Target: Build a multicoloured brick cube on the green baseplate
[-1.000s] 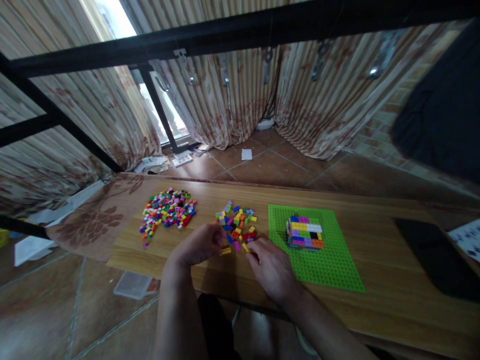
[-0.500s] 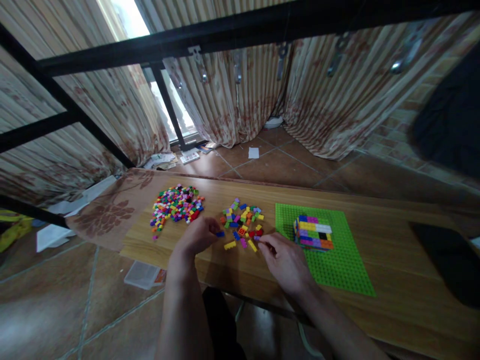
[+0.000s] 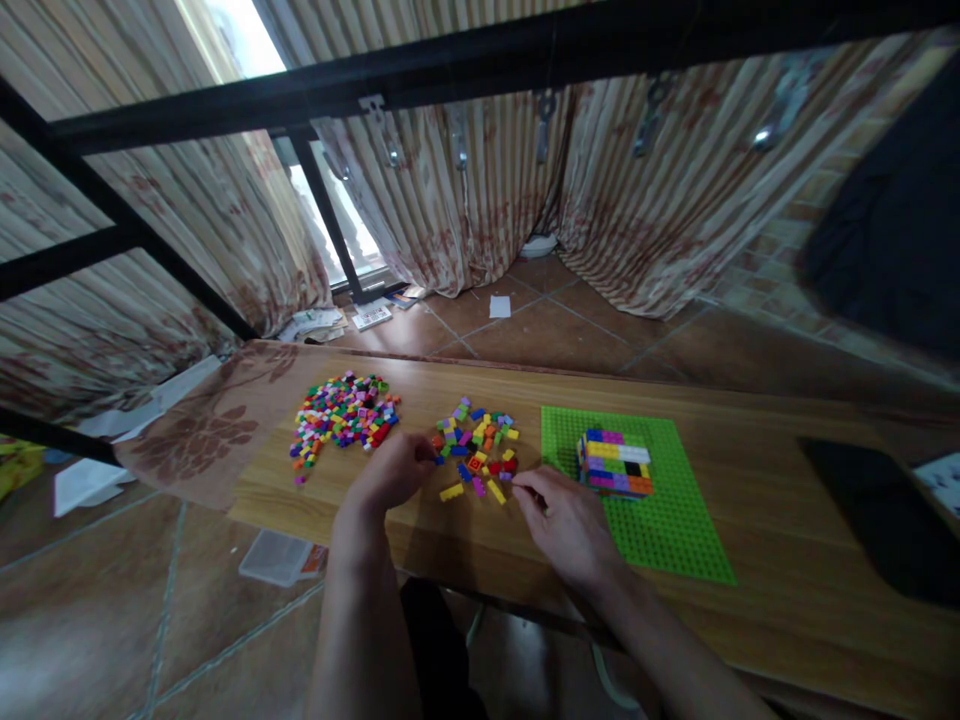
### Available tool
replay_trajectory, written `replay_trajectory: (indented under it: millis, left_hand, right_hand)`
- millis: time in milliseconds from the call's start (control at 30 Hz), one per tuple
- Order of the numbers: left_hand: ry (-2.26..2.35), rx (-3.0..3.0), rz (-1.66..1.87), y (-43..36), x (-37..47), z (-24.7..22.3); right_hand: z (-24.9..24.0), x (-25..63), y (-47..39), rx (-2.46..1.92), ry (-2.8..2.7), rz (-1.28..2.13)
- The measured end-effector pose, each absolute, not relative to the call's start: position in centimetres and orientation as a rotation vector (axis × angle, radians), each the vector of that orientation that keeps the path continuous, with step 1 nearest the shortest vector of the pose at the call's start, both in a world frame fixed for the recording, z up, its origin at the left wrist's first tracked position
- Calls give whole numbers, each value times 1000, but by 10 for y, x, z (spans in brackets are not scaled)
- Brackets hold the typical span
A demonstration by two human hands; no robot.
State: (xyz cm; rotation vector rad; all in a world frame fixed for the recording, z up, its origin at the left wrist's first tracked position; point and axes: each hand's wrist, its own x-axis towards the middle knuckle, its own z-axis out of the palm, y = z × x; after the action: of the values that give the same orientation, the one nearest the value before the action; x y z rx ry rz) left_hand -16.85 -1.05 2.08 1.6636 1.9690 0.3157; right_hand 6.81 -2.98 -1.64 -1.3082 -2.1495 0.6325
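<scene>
My left hand [image 3: 399, 468] is closed at the left edge of a loose group of building bricks, thumb and fingers pinched on a blue brick [image 3: 439, 461]. Opposite it, my right hand [image 3: 564, 515] has its thumb and forefinger pressed together beside a small purple brick [image 3: 505, 477]; whatever is between those fingertips is hidden. Between the hands lie a yellow brick [image 3: 451, 493], an orange-red brick [image 3: 474, 464] and a magenta brick [image 3: 478, 487]. To the right, a multicoloured brick structure [image 3: 615, 465] stands on a green baseplate [image 3: 667, 545].
A dense pile of small mixed bricks [image 3: 345, 412] covers the table's left part. On the right lies a dark flat object [image 3: 874, 510]. A black metal bar [image 3: 450, 85] with hanging clips crosses above. A clear plastic box [image 3: 274, 557] is below the table's front edge.
The view has shifted slightly, so the table's contents appear farther left. My left hand has moved a little rightward against the bricks, and less of the blue brick shows. My right hand stays pinched.
</scene>
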Motion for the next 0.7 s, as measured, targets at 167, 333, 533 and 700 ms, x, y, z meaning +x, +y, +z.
replay_trajectory:
  millis: [167,333,533,700]
  left_hand:
    - [1894,1637,385,-9,-168,17]
    - [1958,1559,544,-7,-167,17]
    - [2182,1541,536,1,-162,17]
    - [2230,1583,551,8,-155,10]
  right_hand:
    - [-16,67,-31,-1325,-2164,645]
    - [-15,67,-29,-1356,-2154,638]
    - [-18,66,-27,-1351,-2148,624]
    - [-20,65,-26,-1349,-2156,646]
